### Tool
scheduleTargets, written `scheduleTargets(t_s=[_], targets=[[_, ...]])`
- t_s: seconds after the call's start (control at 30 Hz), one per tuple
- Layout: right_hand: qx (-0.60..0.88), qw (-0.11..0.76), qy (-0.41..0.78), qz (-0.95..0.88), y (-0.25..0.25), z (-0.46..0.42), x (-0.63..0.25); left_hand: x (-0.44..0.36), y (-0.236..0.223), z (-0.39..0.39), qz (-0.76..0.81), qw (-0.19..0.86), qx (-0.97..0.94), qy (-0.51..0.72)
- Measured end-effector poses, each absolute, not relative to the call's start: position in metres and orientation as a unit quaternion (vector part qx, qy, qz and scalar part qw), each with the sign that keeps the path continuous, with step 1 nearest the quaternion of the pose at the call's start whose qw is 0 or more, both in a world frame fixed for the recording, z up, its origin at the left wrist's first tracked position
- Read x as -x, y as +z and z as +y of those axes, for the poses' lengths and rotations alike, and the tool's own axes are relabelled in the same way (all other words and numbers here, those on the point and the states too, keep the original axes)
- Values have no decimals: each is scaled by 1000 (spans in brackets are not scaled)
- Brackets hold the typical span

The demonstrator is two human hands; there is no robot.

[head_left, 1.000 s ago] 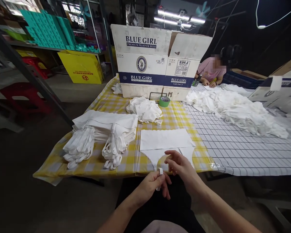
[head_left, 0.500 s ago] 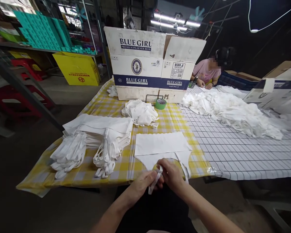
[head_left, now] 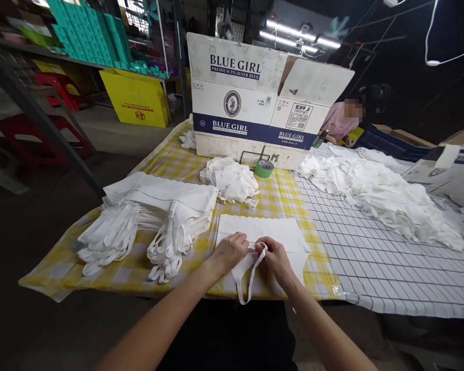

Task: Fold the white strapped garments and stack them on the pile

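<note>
A white camisole top (head_left: 265,225) lies spread at the table's front edge, its straight band away from me. My right hand (head_left: 275,258) pinches the end of one thin strap (head_left: 251,283), which hangs in a loop toward me over the front edge. My left hand (head_left: 232,252) rests on the top's left side, its fingers curled and closed on the fabric near the seam; the fingertips are partly hidden. Both hands are close together, almost meeting over the middle of the garment.
A thick stack of white tops (head_left: 162,193) with dangling straps lies to the left. Behind are a small white pile (head_left: 230,178), green tape (head_left: 264,168) and a large beer carton (head_left: 235,123). A white heap (head_left: 386,188) covers the right side, where a co-worker (head_left: 338,121) sits.
Both hands have moved from the table's front edge forward onto the top. The right hand has carried the strap end up toward the seam, and the left hand has let the strap go.
</note>
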State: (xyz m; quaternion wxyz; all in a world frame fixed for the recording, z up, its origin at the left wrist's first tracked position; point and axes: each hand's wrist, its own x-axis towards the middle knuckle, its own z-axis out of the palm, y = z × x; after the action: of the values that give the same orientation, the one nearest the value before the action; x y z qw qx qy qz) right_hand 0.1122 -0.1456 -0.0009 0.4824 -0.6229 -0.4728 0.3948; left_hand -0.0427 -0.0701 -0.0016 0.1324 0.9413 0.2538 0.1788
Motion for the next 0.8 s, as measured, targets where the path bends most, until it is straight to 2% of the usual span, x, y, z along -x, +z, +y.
scheduleTargets(t_s=[0.13,0.33,0.8], targets=[[673,419,303,-529,-5,-141,-113,46,-2,-66,246,121,-945,178],[652,348,206,-642,2,-131,-110,44,-7,-57,299,232,-899,223],[646,290,144,-692,2,-121,-112,42,-5,-50,312,293,-875,228]])
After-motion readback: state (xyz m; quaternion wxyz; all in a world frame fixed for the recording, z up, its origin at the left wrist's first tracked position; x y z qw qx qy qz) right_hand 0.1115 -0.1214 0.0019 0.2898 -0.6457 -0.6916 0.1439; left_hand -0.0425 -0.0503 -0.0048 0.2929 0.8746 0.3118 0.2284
